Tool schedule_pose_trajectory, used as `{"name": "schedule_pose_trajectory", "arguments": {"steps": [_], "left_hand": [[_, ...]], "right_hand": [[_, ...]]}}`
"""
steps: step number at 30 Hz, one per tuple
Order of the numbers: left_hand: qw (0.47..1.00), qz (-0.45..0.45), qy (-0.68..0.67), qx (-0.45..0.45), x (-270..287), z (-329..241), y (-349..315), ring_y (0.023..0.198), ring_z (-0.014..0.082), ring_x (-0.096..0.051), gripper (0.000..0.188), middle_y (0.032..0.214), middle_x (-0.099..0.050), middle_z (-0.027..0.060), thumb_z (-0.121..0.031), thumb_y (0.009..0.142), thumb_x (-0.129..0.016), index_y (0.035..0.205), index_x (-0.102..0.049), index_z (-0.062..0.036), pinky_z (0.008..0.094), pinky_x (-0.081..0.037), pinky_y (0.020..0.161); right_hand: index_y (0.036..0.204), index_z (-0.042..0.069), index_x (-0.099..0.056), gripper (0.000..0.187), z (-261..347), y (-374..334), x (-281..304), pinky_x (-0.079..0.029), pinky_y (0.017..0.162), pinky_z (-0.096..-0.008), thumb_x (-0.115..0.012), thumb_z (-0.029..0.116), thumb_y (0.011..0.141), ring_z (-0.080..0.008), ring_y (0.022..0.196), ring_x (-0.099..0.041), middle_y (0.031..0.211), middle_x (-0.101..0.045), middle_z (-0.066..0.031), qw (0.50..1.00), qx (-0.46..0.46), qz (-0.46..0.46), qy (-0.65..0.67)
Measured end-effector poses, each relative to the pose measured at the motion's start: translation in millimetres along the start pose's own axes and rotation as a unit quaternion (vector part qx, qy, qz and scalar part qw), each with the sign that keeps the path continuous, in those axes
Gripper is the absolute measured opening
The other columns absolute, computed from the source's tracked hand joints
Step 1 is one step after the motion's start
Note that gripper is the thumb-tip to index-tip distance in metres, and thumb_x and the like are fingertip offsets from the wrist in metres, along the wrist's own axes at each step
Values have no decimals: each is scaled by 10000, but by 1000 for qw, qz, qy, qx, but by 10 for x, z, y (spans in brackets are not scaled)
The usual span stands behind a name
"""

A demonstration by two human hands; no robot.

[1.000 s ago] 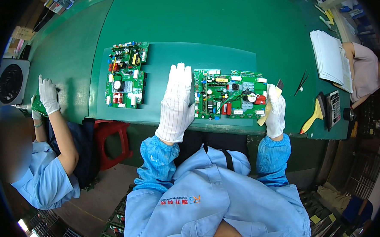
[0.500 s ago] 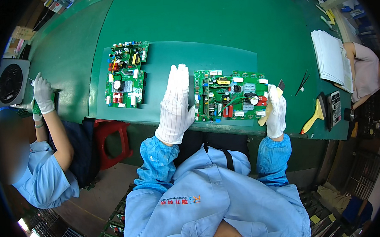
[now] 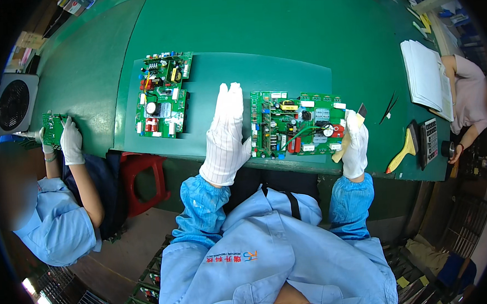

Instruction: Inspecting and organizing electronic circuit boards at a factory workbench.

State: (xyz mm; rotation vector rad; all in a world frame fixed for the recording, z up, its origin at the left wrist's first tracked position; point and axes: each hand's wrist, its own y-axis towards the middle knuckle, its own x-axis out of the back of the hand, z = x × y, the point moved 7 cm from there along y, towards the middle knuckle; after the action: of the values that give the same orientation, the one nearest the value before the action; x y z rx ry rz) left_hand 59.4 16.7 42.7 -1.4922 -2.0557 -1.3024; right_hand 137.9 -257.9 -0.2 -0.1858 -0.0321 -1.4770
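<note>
A green circuit board (image 3: 321, 114) crowded with components lies on the table in front of me, a green wire looping over it. My left hand (image 3: 226, 133), in a white striped glove, rests flat along its left edge, fingers straight and holding nothing. At its right edge my gloved right hand (image 3: 355, 146) is closed around a tool with a flat dark end (image 3: 361, 111) and a tan part showing below; its exact kind is unclear. A second populated circuit board (image 3: 161, 109) lies to the left, apart from my hands.
A yellow-handled brush (image 3: 402, 153), black tweezers (image 3: 388, 109), a calculator (image 3: 430, 140) and a stack of papers (image 3: 422, 76) lie on the right, near a seated person. Left, a co-worker holds a green board (image 3: 53, 129) beside a fan (image 3: 14, 103) and a red stool (image 3: 146, 182).
My hands and both boards stay nearly in place. The co-worker's raised gloved hand has come down onto their board. The person at right has moved a hand to a dark round object.
</note>
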Motion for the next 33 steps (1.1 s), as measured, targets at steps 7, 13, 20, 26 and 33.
{"name": "schedule_pose_trajectory", "arguments": {"steps": [7, 13, 20, 26, 33], "left_hand": [[999, -6, -28, -26, 18, -7, -19, 1357, 453, -312, 948, 1463, -351, 222, -71, 660, -776, 1452, -257, -37, 461, -336, 1089], [998, -15, -44, -35, 32, -22, -19, 1357, 450, -316, 961, 1453, -362, 225, -71, 650, -782, 1452, -253, -33, 456, -344, 1084], [996, -34, -66, -42, 86, -65, 2, 1327, 470, -352, 990, 1439, -381, 232, -15, 585, -772, 1444, -283, -77, 459, -396, 1048], [993, -58, -92, -53, 124, -158, -4, 1319, 502, -340, 951, 1440, -370, 244, -19, 577, -767, 1417, -324, -74, 476, -397, 1041], [962, 51, 38, -265, 130, -846, 50, 1177, 284, -555, 361, 1241, -589, 31, -91, 728, -686, 1083, -647, -138, 453, -441, 960]], "right_hand": [[1048, -28, -605, 410, 24, 7, -31, -445, 754, -303, -489, 358, 975, -164, 826, -565, 933, -599, -83, 1000, -1, -22, -6], [1066, -30, -608, 403, -33, 24, 11, -440, 783, -308, -509, 348, 969, -184, 851, -570, 967, -610, -104, 999, 8, -32, -16], [1063, -31, -609, 401, 21, 23, -13, -445, 779, -303, -524, 349, 967, -171, 855, -576, 950, -620, -92, 999, -11, -25, -27], [1118, -3, -611, 372, 189, -44, -75, -442, 841, -256, -530, 326, 965, -109, 932, -579, 1009, -617, -53, 999, -37, -19, -22], [1011, 3, -631, 337, 78, -7, 55, -470, 768, -254, -541, 321, 948, -107, 829, -606, 915, -639, -45, 991, -61, -33, 113]]}}
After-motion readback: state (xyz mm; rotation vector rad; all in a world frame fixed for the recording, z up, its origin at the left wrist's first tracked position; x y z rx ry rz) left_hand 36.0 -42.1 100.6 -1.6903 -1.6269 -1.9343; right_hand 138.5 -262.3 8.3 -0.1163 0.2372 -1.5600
